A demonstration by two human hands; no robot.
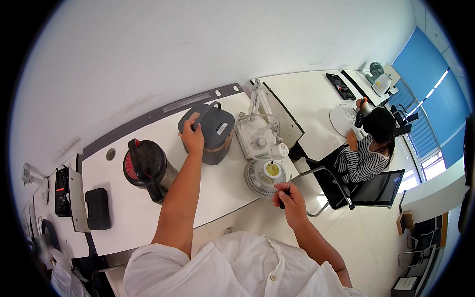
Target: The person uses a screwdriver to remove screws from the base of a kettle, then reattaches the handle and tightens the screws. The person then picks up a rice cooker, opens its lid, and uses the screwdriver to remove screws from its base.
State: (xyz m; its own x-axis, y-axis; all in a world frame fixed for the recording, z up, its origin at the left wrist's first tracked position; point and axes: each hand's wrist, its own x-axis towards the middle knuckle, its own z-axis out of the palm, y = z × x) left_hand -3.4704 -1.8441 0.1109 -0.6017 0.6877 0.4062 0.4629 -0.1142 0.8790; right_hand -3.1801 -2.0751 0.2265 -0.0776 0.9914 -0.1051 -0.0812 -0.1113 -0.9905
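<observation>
My left hand [192,138] reaches across the white table [225,185] and is closed on the carrying handle of a dark grey rice cooker [213,129], which stands upright near the back edge. In my right hand [293,199], held in front of the table's right end, is a small screwdriver [282,201] with a black handle and a thin metal shaft. Just beyond that hand lies a white fan head [264,179] with a wire cage. Behind it sits the fan's white base and frame [258,133].
A black and steel jug-shaped appliance [148,171] stands left of my left arm, beside a black case [98,209]. Rightward, a person [363,153] in a striped top sits on a black chair [381,189] at another table. An open tool case [340,85] lies there.
</observation>
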